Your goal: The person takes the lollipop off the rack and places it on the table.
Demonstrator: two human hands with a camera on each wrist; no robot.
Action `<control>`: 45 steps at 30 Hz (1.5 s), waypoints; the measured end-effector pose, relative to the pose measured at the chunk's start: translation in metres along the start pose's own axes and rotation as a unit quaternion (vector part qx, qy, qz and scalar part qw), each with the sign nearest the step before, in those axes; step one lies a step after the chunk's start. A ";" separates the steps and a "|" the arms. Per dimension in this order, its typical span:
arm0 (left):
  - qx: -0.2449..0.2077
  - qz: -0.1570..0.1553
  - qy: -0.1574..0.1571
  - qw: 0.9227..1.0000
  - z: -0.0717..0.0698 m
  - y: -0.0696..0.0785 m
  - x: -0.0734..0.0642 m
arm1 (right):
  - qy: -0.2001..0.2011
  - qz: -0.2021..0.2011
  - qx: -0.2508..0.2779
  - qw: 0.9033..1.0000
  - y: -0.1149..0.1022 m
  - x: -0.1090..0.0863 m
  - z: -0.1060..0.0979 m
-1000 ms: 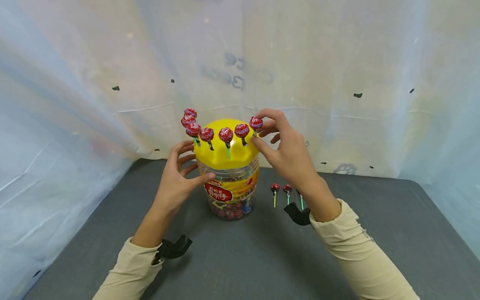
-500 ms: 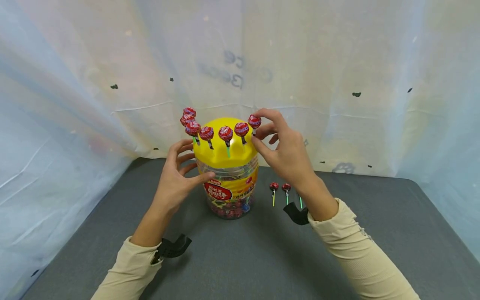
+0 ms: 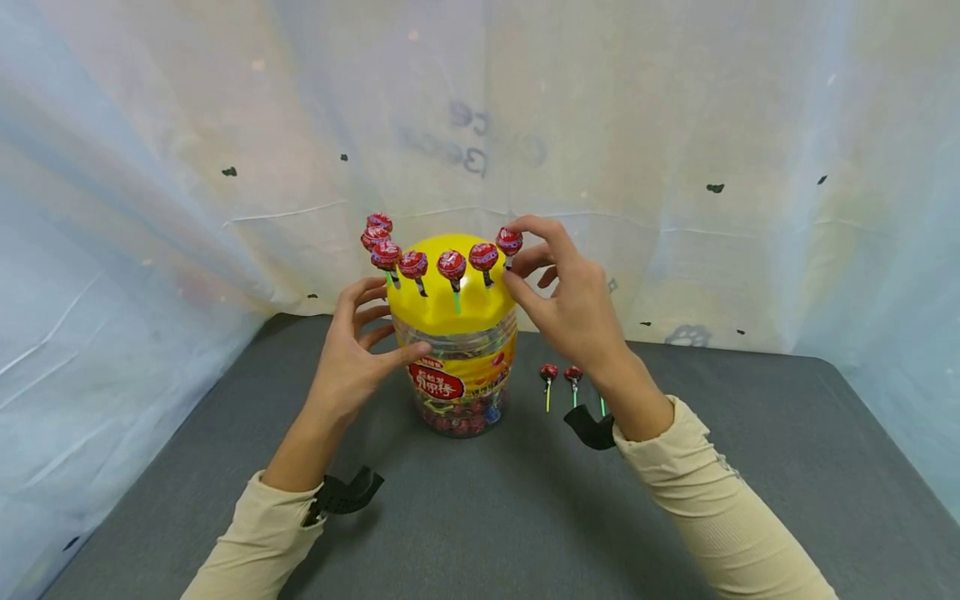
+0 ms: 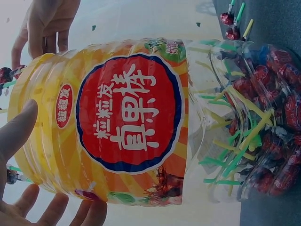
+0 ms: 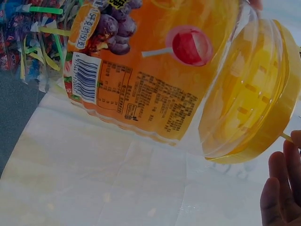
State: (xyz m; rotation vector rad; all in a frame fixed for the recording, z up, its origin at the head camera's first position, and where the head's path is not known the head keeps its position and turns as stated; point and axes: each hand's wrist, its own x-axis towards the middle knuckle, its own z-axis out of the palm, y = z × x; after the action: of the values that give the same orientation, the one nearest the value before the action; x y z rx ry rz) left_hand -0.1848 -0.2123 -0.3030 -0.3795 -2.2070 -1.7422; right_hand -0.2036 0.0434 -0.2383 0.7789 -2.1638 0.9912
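Observation:
A clear plastic candy jar (image 3: 438, 383) stands upright on the table, its yellow lid (image 3: 480, 310) on top. My left hand (image 3: 347, 358) holds the jar's left side just under the lid, thumb across the front and fingers round the far side. At the lid's right edge, my right hand (image 3: 572, 304) pinches a red-wrapped lollipop (image 3: 509, 242) between thumb and index finger. Its stick (image 5: 286, 137) meets the lid's rim in the right wrist view. Several other lollipops (image 3: 452, 266) stand in the lid along its front and left.
Three loose lollipops (image 3: 573, 377) lie right of the jar on the dark grey table (image 3: 480, 517), one partly behind the right wrist. More wrapped lollipops (image 4: 263, 89) fill the jar's bottom. A pale plastic sheet (image 3: 600, 125) hangs behind and at the sides.
The right hand and its lollipop have shifted very slightly left against the lid. The left hand stays in place on the jar.

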 end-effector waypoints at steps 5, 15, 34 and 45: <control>0.001 0.000 0.000 1.000 0.001 0.000 0.000 | 0.004 0.000 -0.004 1.000 -0.002 0.001 -0.002; 0.001 -0.003 -0.004 1.000 0.004 0.002 0.001 | 0.024 0.001 -0.002 1.000 -0.006 0.003 -0.010; 0.000 -0.002 -0.003 1.000 0.004 0.002 0.000 | 0.033 0.030 -0.002 0.999 -0.004 -0.012 -0.020; 0.002 0.004 0.002 1.000 0.004 0.002 0.000 | 0.032 0.068 -0.010 0.997 0.001 -0.044 -0.025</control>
State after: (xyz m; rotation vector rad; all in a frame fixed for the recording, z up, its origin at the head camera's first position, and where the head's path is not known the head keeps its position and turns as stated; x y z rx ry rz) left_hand -0.1845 -0.2076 -0.3020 -0.3832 -2.2035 -1.7332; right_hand -0.1697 0.0746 -0.2583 0.5899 -2.1916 1.0457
